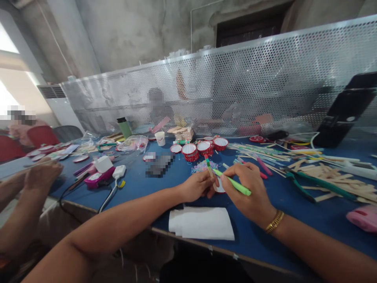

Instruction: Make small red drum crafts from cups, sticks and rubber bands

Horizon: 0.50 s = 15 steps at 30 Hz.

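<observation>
My left hand (196, 188) is closed around a flat wooden craft stick (208, 164), whose upper end is coloured green with a touch of red at the tip. A light green marker (240, 187) is pinched in my right hand (249, 193), its front end at the stick. Partly hidden behind my hands lies a small white disc with a red edge (220, 188). A heap of thin pastel strings (198, 166) sits just beyond my left hand. Nearer to me, a folded white cloth or paper (203, 223) rests at the table's edge.
Several small red drums (190, 152) stand beyond my hands. At right lie green-handled pliers (324, 183), loose wooden sticks (338, 177) and a black phone-like device (343, 114). A purple glue gun-like object (98, 177) and cables are left. Another person's arms (41, 177) rest at far left.
</observation>
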Tool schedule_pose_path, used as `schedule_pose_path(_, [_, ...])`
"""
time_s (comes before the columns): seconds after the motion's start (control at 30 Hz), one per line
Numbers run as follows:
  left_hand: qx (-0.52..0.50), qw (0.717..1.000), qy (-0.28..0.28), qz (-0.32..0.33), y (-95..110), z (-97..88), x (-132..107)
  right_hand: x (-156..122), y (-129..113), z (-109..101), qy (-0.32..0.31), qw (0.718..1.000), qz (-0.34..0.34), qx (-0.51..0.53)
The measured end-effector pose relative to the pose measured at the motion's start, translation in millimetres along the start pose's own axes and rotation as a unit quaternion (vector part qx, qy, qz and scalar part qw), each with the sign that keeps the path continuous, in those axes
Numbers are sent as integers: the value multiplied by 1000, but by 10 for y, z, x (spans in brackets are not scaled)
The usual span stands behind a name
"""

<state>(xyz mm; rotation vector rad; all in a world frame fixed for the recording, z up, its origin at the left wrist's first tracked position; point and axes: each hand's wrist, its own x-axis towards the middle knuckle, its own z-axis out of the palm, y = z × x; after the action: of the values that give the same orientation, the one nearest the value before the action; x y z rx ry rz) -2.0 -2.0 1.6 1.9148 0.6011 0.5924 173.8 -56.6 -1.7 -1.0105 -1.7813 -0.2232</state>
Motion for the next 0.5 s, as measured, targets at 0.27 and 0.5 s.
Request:
schedule_pose_path(0.27, [7, 1000, -3, -7, 27, 11, -7, 4, -41, -4, -23, 1000, 5, 17])
schedule_pose_path(0.5, [-10, 1000, 6, -5, -3, 9, 9, 11, -3, -1, -5, 1000, 12, -13])
